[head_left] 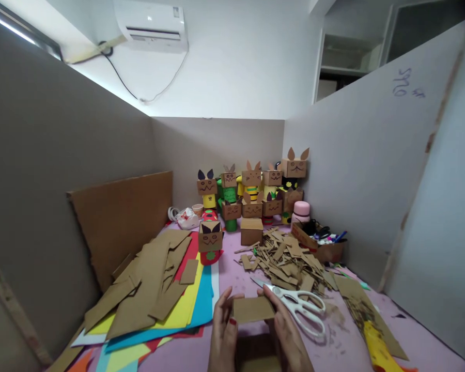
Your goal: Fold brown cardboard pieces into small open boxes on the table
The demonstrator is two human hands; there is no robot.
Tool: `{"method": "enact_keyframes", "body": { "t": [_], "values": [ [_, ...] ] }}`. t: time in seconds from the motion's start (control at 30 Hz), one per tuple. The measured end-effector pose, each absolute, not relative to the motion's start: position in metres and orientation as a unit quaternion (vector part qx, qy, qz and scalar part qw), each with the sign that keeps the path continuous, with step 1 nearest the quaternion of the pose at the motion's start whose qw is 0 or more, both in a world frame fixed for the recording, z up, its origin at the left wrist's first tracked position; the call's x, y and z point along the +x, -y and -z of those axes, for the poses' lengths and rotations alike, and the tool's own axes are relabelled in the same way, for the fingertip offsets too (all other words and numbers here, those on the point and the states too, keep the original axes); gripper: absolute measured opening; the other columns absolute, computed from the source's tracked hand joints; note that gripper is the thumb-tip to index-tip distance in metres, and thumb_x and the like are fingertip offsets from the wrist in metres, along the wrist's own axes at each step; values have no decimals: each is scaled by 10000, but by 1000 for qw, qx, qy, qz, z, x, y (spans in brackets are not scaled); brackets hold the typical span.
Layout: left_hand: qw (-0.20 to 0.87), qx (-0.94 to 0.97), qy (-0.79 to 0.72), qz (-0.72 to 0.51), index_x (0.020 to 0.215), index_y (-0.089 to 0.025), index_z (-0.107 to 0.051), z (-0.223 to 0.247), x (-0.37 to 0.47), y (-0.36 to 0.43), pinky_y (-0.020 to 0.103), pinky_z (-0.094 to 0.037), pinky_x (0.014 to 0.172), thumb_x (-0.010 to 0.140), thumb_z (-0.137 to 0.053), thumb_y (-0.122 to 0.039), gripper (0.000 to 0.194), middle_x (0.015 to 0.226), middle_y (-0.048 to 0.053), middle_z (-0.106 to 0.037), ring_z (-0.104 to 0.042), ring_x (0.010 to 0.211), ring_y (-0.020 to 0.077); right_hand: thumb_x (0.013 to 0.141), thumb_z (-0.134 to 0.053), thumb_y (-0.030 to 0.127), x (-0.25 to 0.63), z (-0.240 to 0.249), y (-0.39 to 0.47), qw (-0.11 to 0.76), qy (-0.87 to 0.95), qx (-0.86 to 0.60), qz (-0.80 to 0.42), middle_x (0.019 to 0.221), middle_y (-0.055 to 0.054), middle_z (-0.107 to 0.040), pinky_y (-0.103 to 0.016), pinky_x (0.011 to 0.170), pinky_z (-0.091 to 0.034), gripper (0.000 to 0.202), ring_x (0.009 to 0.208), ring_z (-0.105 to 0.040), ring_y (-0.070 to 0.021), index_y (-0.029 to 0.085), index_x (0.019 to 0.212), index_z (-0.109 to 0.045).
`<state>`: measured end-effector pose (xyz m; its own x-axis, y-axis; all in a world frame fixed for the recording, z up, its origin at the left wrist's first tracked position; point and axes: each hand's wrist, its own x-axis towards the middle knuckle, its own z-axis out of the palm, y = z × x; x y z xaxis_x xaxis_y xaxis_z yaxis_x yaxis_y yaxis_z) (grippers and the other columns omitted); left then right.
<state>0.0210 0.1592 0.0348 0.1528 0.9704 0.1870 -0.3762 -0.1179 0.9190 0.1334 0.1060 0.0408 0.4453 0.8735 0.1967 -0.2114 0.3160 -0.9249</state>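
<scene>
A small open cardboard box (253, 309) is held between my two hands at the bottom centre. Its upper panel faces me, and a dark hollow shows below. My left hand (223, 330) grips the left side, thumb near the panel's corner. On the opposite side, my right hand (289, 330) closes round the box's edge. White-handled scissors (302, 307) lie on the table just beyond my right hand, blades pointing left. A cardboard figure (210, 238) with dark ears and a red body stands farther back, near a plain closed cardboard box (251, 231).
Cardboard sheets (147, 279) lie over coloured paper at left. Cardboard scraps (287, 258) are heaped at right, before a box of pens (329, 248). A yellow glue gun (377, 346) rests on cardboard. Several animal figures (251, 178) and a pink bottle (301, 211) stand behind.
</scene>
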Motion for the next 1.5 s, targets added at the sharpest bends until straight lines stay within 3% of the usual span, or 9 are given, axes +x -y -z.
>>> {"method": "enact_keyframes", "body": {
  "t": [0.17, 0.33, 0.5, 0.7, 0.9, 1.13, 1.27, 1.37, 1.5],
  "values": [
    [597, 482, -280, -576, 1191, -268, -517, -47, 21, -141, 407, -397, 992, 705, -566, -661, 628, 1251, 95, -561, -471, 1211, 314, 701, -607, 640, 132, -42, -100, 738, 338, -423, -402, 1336, -24, -534, -435, 1092, -246, 575, 1286, -393, -295, 316, 1176, -597],
    [601, 483, -317, -552, 1207, -277, -503, -44, 21, -139, 428, -367, 1012, 710, -560, -657, 628, 1265, 86, -535, -445, 1228, 321, 682, -631, 635, 132, -45, -95, 735, 310, -420, -432, 1321, -56, -547, -420, 1040, -336, 626, 1260, -433, -291, 288, 1200, -576],
    [600, 472, -313, -565, 1206, -260, -490, -47, 20, -137, 396, -385, 979, 698, -563, -669, 657, 1262, 91, -530, -444, 1218, 318, 706, -627, 613, 130, -46, -92, 732, 322, -409, -440, 1339, -37, -533, -385, 1035, -354, 610, 1260, -436, -279, 294, 1222, -564],
    [557, 480, -268, -623, 1233, -235, -466, -58, 22, -126, 308, -432, 923, 691, -596, -651, 695, 1240, 88, -555, -510, 1145, 275, 767, -549, 623, 129, -45, -92, 768, 303, -300, -478, 1365, -9, -510, -359, 1024, -369, 543, 1298, -390, -250, 335, 1227, -565],
    [507, 538, -233, -631, 1256, -234, -473, -61, 23, -116, 314, -393, 984, 773, -558, -577, 599, 1309, 81, -518, -450, 1218, 272, 740, -567, 638, 129, -54, -86, 754, 306, -325, -483, 1354, -21, -520, -426, 1052, -320, 564, 1289, -385, -296, 304, 1193, -599],
    [510, 573, -237, -596, 1294, -263, -449, -51, 22, -123, 310, -298, 1048, 774, -509, -636, 642, 1390, 57, -443, -346, 1301, 264, 719, -578, 653, 129, -55, -87, 765, 274, -344, -471, 1362, -37, -505, -438, 1083, -246, 593, 1300, -358, -299, 291, 1189, -596],
    [549, 559, -245, -571, 1290, -262, -463, -52, 23, -126, 317, -301, 1047, 731, -525, -682, 701, 1413, 54, -415, -325, 1315, 273, 776, -509, 644, 131, -47, -89, 760, 294, -374, -442, 1391, -18, -467, -449, 1097, -195, 559, 1338, -285, -286, 307, 1218, -569],
    [638, 472, -273, -543, 1269, -235, -474, -57, 24, -128, 366, -365, 1005, 740, -518, -679, 693, 1370, 90, -461, -410, 1258, 301, 784, -489, 651, 131, -41, -91, 752, 299, -388, -442, 1413, 8, -438, -436, 1099, -195, 568, 1347, -271, -269, 329, 1251, -536],
    [720, 347, -313, -513, 1252, -238, -469, -63, 23, -134, 331, -431, 936, 831, -423, -631, 577, 1288, 83, -539, -526, 1160, 245, 751, -549, 645, 129, -42, -92, 745, 335, -431, -383, 1418, 20, -433, -380, 1121, -130, 585, 1354, -266, -243, 338, 1249, -540]
  ]
}}
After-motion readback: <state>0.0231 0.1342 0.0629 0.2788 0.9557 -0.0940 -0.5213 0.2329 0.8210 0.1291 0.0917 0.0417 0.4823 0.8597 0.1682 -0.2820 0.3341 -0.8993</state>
